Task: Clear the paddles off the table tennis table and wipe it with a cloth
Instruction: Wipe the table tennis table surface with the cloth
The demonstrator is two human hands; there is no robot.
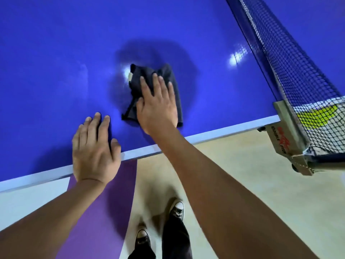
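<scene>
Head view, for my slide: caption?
Right hand presses a dark cloth on the blue table; left hand rests flat near its edge.

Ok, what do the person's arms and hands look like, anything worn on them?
The left hand and right hand are bare: no gloves, rings, watch or wristband show. The forearms are bare too, and no sleeve is in view out to the frame edge.

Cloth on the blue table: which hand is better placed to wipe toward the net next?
Right. The right hand lies flat on the dark cloth, on the side nearer the net. The left hand rests bare on the table near its edge, apart from the cloth.
</scene>
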